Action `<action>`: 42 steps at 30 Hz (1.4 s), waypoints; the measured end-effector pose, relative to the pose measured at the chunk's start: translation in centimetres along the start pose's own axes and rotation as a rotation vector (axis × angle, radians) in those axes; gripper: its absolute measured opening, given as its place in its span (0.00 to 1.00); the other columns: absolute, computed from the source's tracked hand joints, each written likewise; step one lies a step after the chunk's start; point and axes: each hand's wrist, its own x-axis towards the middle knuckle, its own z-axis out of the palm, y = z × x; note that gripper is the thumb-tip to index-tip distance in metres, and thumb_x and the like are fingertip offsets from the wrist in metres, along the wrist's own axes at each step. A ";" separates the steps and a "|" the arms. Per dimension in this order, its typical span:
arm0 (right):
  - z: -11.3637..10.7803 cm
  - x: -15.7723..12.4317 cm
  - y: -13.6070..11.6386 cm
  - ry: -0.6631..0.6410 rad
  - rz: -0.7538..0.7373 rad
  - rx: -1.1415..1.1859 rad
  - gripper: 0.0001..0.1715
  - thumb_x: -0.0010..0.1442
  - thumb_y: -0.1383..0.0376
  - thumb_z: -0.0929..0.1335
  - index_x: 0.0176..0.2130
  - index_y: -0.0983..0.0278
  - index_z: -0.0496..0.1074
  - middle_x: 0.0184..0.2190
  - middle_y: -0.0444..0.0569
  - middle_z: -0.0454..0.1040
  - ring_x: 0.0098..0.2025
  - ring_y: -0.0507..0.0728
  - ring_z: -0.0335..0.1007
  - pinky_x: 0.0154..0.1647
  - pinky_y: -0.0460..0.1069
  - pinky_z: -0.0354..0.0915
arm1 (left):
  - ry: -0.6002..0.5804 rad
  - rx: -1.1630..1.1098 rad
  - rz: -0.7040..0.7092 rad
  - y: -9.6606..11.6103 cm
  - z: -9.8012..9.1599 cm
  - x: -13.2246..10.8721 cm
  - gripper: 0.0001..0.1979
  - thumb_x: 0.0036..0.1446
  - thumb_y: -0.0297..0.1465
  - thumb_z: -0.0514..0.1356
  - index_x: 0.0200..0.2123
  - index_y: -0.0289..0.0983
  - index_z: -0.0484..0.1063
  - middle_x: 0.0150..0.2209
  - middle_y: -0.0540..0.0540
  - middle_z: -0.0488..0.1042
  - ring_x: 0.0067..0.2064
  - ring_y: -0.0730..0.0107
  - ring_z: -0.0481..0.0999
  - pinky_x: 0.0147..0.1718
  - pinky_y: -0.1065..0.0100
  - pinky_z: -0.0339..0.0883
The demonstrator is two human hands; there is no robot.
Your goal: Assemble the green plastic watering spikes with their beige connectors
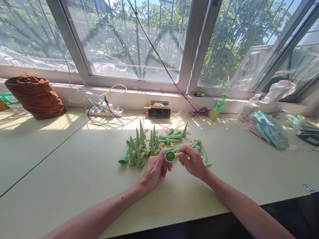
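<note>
Green cone (170, 156) is up between the two hands, above the surface (74, 192), its round open end turned to the person. The left hand (154, 169) holds its side with thumb and fingers. The right hand (193, 162) has its fingers pinched close on a little pale piece (176, 154) at the other side. Just past the hands I see lots more green cones (140, 160), some standing up and some lying down, with small tan bits (143, 154) poking out. Farther back are a dark box (159, 114) and a green bottle (217, 108), and a brown bag (36, 96) is off to the left, by the big windows (139, 43).
</note>
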 end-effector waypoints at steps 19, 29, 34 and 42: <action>-0.2 0.4 -1.2 0.014 -0.094 0.043 0.18 0.70 0.57 0.63 0.29 0.61 0.67 0.17 0.39 0.64 0.18 0.48 0.56 0.21 0.45 0.56 | -0.112 0.069 0.121 -0.1 -0.6 -0.2 0.31 0.62 0.59 0.47 0.23 0.37 0.59 0.18 0.49 0.65 0.19 0.75 0.61 0.19 0.71 0.55; -0.3 0.4 -0.6 0.025 -0.010 -0.009 0.22 0.69 0.56 0.63 0.25 0.61 0.63 0.15 0.38 0.59 0.18 0.49 0.53 0.21 0.45 0.54 | -0.139 0.136 0.262 0.3 -0.4 -0.3 0.20 0.67 0.46 0.53 0.44 0.33 0.70 0.24 0.54 0.62 0.21 0.78 0.63 0.20 0.75 0.59; -0.3 0.4 -0.4 0.045 0.011 -0.086 0.24 0.69 0.57 0.63 0.23 0.62 0.58 0.16 0.38 0.54 0.19 0.48 0.48 0.21 0.46 0.50 | -0.096 0.224 0.299 0.3 -0.3 -0.3 0.17 0.67 0.39 0.56 0.53 0.34 0.68 0.30 0.51 0.66 0.23 0.80 0.63 0.22 0.75 0.61; 0.0 0.6 -0.4 0.061 0.084 -0.168 0.30 0.69 0.53 0.61 0.20 0.61 0.50 0.16 0.39 0.49 0.20 0.49 0.44 0.20 0.47 0.46 | -0.001 0.362 0.392 -0.4 0.0 -0.2 0.15 0.66 0.36 0.57 0.53 0.39 0.72 0.42 0.45 0.68 0.25 0.81 0.64 0.22 0.74 0.62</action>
